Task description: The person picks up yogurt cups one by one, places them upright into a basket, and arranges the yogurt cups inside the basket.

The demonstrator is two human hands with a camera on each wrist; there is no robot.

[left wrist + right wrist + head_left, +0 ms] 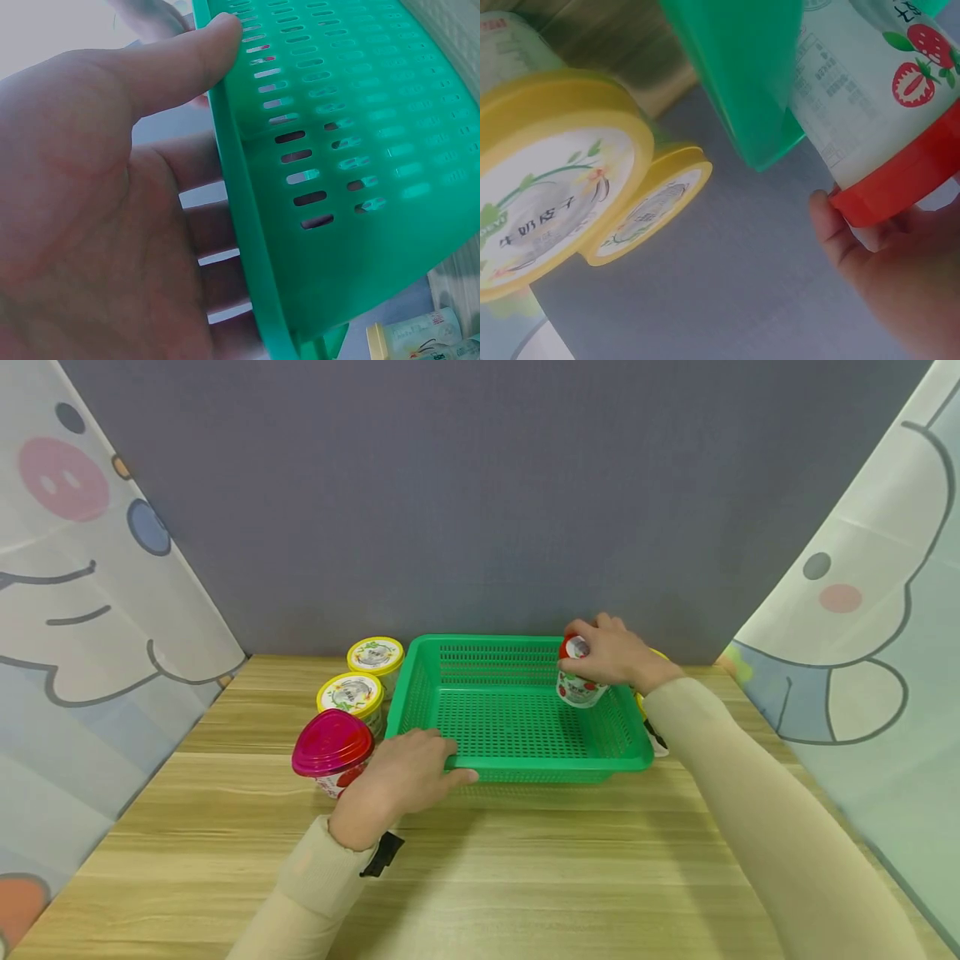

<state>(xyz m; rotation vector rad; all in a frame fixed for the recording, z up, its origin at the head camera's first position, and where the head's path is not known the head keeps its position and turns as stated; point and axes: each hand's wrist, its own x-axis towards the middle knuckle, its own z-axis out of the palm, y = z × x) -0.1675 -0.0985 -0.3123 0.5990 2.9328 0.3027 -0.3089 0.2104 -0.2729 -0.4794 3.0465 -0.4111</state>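
My right hand (pixel 609 652) grips a white tub with a red lid (pixel 581 692) at its top, over the back right part of a green plastic basket (pixel 517 763). Strawberries are printed on that tub, and in the right wrist view its red lid (pixel 904 176) sits between the fingers and thumb. At the basket's front left corner, my left hand (pixel 405 772) holds the rim. The left wrist view has the thumb (pixel 187 71) on the outer side of the basket wall (pixel 345 255) and the other fingers hooked past the rim.
Left of the basket stand a tub with a pink lid (pixel 332 743) and two yellow-lidded tubs (pixel 349 693). More yellow-lidded tubs (pixel 547 202) stand right of the basket, largely hidden by my right arm in the head view. A grey panel (pixel 480 502) rises behind the wooden table (pixel 525 877).
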